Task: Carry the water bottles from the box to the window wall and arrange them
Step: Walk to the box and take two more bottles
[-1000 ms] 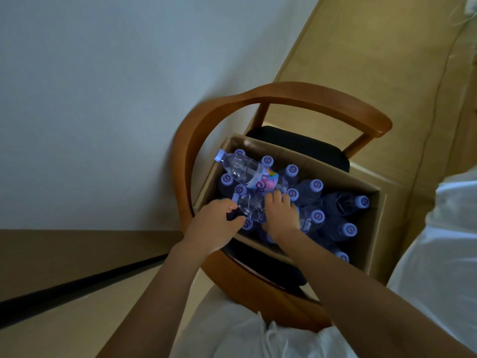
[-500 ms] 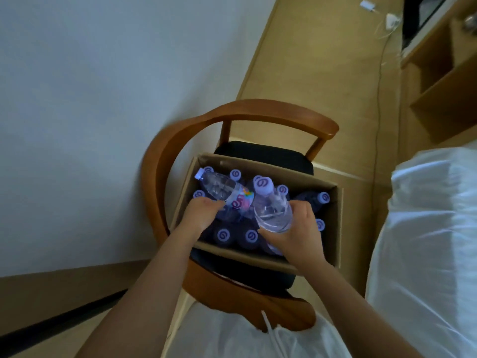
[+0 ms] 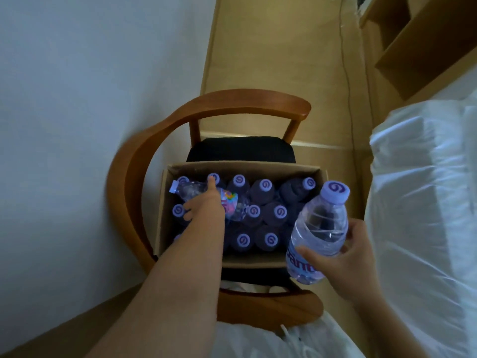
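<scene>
Fingers of the right hand (image 3: 353, 257) wrap one water bottle (image 3: 318, 231) lifted clear of the box (image 3: 258, 168); the left hand (image 3: 206, 205) reaches onto a lying bottle (image 3: 204, 196). Many upright bottles (image 3: 265, 186) remain; none carried yet.

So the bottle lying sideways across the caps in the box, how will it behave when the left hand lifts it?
The lying bottle rests across round caps, so it could roll if nudged. It looks thin and clear, so it may dent under the left hand. I cannot tell how full it is, so its weight is uncertain.
</scene>
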The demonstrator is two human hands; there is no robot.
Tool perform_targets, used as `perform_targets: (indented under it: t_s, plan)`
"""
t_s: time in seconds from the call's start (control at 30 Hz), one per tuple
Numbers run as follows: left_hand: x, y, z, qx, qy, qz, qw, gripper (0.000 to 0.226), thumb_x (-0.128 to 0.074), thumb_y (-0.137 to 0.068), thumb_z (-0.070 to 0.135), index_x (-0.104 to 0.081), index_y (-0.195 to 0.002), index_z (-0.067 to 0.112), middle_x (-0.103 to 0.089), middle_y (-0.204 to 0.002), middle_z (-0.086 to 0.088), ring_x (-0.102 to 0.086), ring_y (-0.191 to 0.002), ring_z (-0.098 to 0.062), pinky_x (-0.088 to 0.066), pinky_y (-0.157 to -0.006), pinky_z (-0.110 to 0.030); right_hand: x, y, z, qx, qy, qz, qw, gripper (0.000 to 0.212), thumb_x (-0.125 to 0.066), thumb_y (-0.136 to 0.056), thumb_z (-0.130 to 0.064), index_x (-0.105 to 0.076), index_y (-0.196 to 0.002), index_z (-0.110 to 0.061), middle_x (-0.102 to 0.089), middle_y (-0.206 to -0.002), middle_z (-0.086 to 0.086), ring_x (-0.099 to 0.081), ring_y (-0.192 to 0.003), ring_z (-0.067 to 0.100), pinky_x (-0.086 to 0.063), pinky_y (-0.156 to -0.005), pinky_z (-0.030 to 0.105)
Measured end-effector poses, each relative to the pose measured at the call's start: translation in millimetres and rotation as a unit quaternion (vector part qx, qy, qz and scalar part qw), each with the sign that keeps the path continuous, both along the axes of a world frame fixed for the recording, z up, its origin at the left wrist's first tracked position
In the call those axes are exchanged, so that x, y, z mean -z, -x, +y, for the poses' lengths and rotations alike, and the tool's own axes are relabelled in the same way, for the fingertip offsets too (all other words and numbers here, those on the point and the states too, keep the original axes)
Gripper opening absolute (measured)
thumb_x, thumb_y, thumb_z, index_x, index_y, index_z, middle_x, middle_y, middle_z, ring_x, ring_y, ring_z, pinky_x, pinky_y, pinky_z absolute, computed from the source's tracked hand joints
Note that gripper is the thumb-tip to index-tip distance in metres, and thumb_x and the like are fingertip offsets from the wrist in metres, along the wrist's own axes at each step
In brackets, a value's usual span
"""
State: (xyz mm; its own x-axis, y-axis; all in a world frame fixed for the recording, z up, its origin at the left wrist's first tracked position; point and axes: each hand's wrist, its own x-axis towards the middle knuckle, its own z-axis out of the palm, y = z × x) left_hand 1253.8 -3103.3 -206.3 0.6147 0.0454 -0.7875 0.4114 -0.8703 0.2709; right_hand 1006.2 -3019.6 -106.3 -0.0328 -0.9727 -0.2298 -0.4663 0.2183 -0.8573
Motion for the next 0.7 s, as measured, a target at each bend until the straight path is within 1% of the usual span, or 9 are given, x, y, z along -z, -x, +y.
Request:
perform_targets:
  t_s: [0.1, 0.2, 0.23, 0.33, 0.4, 0.47, 0.53, 0.63, 0.7]
  plan:
    - [14.0, -0.8, 1.7, 0.025, 0.045, 0.006, 0.999, 0.101, -0.051, -0.080, 0.069, -0.015, -0.148, 0.004, -0.022, -0.151, -0.023, -0.028, -0.135, -0.042, -0.029, -0.111, -0.048, -0.3, -2.7, 2.5, 0.022, 0.022, -0.008, 0.999, 0.060, -0.081, -0.041, -0.055, -0.045, -0.089, -0.050, -0.062, -0.089, -0.011, -0.064, -0.081, -0.002, -0.050, -0.056, 0.013]
    - [16.0, 2.4, 11.3, 0.052, 0.012, -0.073, 0.996, 0.098, -0.051, -0.078, 0.072, -0.026, -0.143, 0.002, -0.033, -0.144, -0.021, -0.039, -0.127, -0.038, -0.036, -0.103, -0.046, -3.7, -8.3, 5.8, 0.034, 0.043, -0.024, 0.998, 0.060, -0.083, -0.044, -0.047, -0.043, -0.089, -0.041, -0.061, -0.090, -0.023, -0.062, -0.082, -0.007, -0.046, -0.059, 0.006]
    - [13.7, 5.8, 16.3, 0.059, 0.026, -0.106, 0.992, 0.098, -0.055, -0.077, 0.070, -0.027, -0.142, 0.002, -0.034, -0.143, -0.021, -0.040, -0.126, -0.037, -0.037, -0.101, -0.046, -4.5, -9.3, 7.3, 0.037, 0.049, -0.029, 0.998, 0.060, -0.084, -0.046, -0.041, -0.042, -0.089, -0.038, -0.060, -0.092, -0.028, -0.062, -0.082, -0.009, -0.046, -0.058, 0.005]
    - [13.6, 14.9, 37.6, 0.034, 0.195, -0.141, 0.970, 0.090, -0.068, -0.081, 0.048, -0.023, -0.145, 0.005, -0.037, -0.145, -0.019, -0.041, -0.130, -0.033, -0.036, -0.102, -0.035, -5.6, -10.0, 13.7, 0.057, 0.059, -0.055, 0.995, 0.059, -0.084, -0.051, -0.027, -0.040, -0.090, -0.033, -0.061, -0.091, -0.025, -0.062, -0.080, -0.007, -0.046, -0.058, 0.005]
    - [11.7, 17.6, 52.3, 0.052, 0.283, -0.149, 0.946, 0.084, -0.071, -0.082, 0.034, -0.022, -0.144, 0.006, -0.043, -0.142, -0.015, -0.045, -0.129, -0.027, -0.035, -0.095, -0.022, -5.5, -8.4, 20.5, 0.075, 0.054, -0.083, 0.992, 0.062, -0.088, -0.054, -0.017, -0.041, -0.093, -0.029, -0.062, -0.090, -0.013, -0.064, -0.082, -0.003, -0.048, -0.061, 0.008]
    - [3.9, 19.2, 61.6, 0.114, 0.331, -0.165, 0.922, 0.078, -0.074, -0.081, 0.027, -0.027, -0.139, 0.005, -0.048, -0.137, -0.012, -0.049, -0.126, -0.023, -0.036, -0.092, -0.018, -6.8, -5.8, 31.2, 0.097, 0.047, -0.103, 0.989, 0.063, -0.087, -0.058, -0.007, -0.041, -0.095, -0.028, -0.059, -0.091, -0.006, -0.064, -0.083, -0.002, -0.049, -0.061, 0.009]
    - [-9.8, 26.8, 70.2, 0.191, 0.363, -0.188, 0.893, 0.074, -0.080, -0.073, 0.025, -0.036, -0.130, 0.006, -0.050, -0.127, -0.007, -0.052, -0.118, -0.020, -0.038, -0.090, -0.019, -10.6, -0.3, 44.4, 0.117, 0.044, -0.116, 0.985, 0.061, -0.085, -0.057, -0.010, -0.042, -0.099, -0.024, -0.056, -0.096, -0.002, -0.064, -0.084, 0.002, -0.050, -0.062, 0.012]
    - [-38.4, 51.0, 90.4, 0.337, 0.413, -0.237, 0.812, 0.073, -0.089, -0.058, 0.024, -0.047, -0.116, 0.012, -0.044, -0.111, 0.004, -0.043, -0.102, -0.006, -0.032, -0.085, -0.009, -18.3, 15.7, 68.5, 0.145, 0.053, -0.122, 0.980, 0.063, -0.083, -0.058, -0.014, -0.045, -0.107, -0.007, -0.057, -0.102, 0.011, -0.065, -0.085, 0.011, -0.052, -0.067, 0.019]
    - [-57.1, 73.1, 106.9, 0.393, 0.441, -0.219, 0.777, 0.074, -0.089, -0.055, 0.029, -0.050, -0.116, 0.015, -0.044, -0.111, 0.008, -0.041, -0.100, 0.001, -0.033, -0.082, -0.004, -24.5, 29.8, 91.2, 0.165, 0.063, -0.128, 0.976, 0.063, -0.081, -0.056, -0.021, -0.047, -0.108, -0.009, -0.059, -0.102, 0.011, -0.066, -0.086, 0.013, -0.052, -0.068, 0.020]
